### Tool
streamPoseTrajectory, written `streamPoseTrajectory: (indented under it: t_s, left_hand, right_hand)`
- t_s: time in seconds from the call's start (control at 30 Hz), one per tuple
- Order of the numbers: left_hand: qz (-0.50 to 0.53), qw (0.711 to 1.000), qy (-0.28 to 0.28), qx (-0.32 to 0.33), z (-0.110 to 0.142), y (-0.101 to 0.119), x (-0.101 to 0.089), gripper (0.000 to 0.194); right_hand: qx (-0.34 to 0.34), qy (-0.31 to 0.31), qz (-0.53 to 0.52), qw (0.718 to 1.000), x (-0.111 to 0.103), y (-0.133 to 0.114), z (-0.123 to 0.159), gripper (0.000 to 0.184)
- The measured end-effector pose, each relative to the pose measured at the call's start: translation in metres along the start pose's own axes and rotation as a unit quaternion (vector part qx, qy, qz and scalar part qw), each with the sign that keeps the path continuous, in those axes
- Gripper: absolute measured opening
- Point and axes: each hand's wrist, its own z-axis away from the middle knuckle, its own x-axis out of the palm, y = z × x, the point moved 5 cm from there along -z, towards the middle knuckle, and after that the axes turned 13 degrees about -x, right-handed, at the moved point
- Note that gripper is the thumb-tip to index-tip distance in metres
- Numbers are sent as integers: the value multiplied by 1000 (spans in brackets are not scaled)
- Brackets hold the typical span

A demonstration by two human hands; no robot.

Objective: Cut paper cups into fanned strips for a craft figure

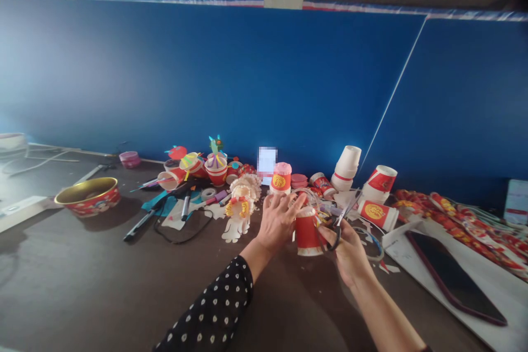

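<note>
The red paper cup (307, 232) stands up tall between the two hands, which stay apart. The open left hand (277, 220) spreads its fingers near the cup's top. The right hand (350, 253) grips black scissors (335, 235) just beside the cup. Far left sits a red bowl (87, 199); white cups (345, 168) stack behind.

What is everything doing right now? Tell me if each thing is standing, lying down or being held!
Red paper cup: standing upright, being held
Scissors: held, blades pointing up
Left hand: fingers spread, touching the cup
Right hand: holding the scissors
White cups: stacked, leaning
Cup with yellow badge: lying on its side
Gold bowl: sitting upright
Phone: lying flat, screen dark
</note>
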Motion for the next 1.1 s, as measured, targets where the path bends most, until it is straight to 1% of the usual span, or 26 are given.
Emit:
streamPoseTrajectory:
  t_s: [0.07, 0.1, 0.13, 0.17, 0.2, 0.23, 0.27, 0.3, 0.33, 0.4, 0.43, 0.47, 0.5, 0.57, 0.6, 0.63, 0.67, 0.7, 0.73, 0.8, 0.93, 1.1]
  left_hand:
    - [12, 999, 24, -45, 0, -3, -7, 55]
    - [38, 997, 33, -64, 0, -4, -10, 53]
    - [81, 992, 33, -85, 1, -6, -10, 48]
    - [145, 982, 18, -121, 1, -9, -8, 41]
    - [217, 962, -8, -166, 1, -13, -3, 31]
    - [291, 932, -45, -213, 3, -16, 5, 21]
    - [371, 877, -95, -290, 6, -20, 17, 15]
    - [392, 855, -120, -319, 8, -19, 27, 21]
    - [406, 839, -139, -333, 10, -17, 35, 30]
    - [446, 805, -178, -349, 13, -10, 48, 42]
    - [463, 790, -194, -353, 14, -7, 52, 45]
    - [488, 768, -208, -358, 15, -3, 55, 46]
    - [526, 735, -222, -366, 16, 0, 56, 45]
    - [640, 621, -240, -384, 18, 6, 55, 43]
    - [683, 573, -236, -388, 18, 8, 53, 44]
    - [713, 540, -223, -388, 17, 8, 50, 44]
    - [729, 523, -208, -390, 16, 6, 47, 42]
    - [737, 514, -198, -390, 15, 4, 45, 40]
    - [740, 512, -191, -391, 14, 2, 43, 38]
    - [736, 515, -186, -398, 12, -4, 42, 36]
    - [717, 534, -182, -410, 11, -19, 43, 34]
    - [697, 555, -202, -408, 10, -33, 41, 33]
  right_hand:
    - [-17, 31, -2, 999, -6, 2, -3, 29]
    - [-25, 45, -2, 999, -10, 2, -5, 29]
    - [-34, 59, -1, 998, -13, 2, -6, 29]
    - [-43, 70, 0, 997, -15, 2, -7, 30]
    - [-52, 78, 2, 996, -16, 1, -8, 30]
    - [-60, 83, 4, 995, -17, 0, -9, 31]
    - [-67, 83, 6, 994, -17, 0, -9, 32]
    - [-72, 80, 7, 994, -16, 0, -9, 32]
    - [-76, 76, 9, 994, -15, 0, -8, 33]
    - [-80, 67, 14, 994, -12, 1, -7, 34]
    - [-81, 62, 19, 995, -11, 2, -6, 34]
    - [-80, 55, 25, 995, -9, 3, -6, 34]
    - [-78, 45, 34, 995, -8, 4, -5, 34]
    - [-72, 23, 54, 996, -4, 6, -3, 33]
    - [-68, 12, 65, 995, -2, 7, -3, 33]
    - [-65, 2, 77, 995, -1, 8, -2, 34]
    - [-61, -7, 90, 994, 1, 9, -2, 35]
    - [-57, -15, 104, 993, 2, 9, -1, 35]
    - [-53, -23, 119, 991, 3, 9, -1, 34]
    - [-42, -38, 147, 987, 4, 10, -1, 33]
    - [-4, -68, 192, 979, 4, 8, -2, 32]
    - [37, -119, 239, 963, -2, -8, -1, 28]
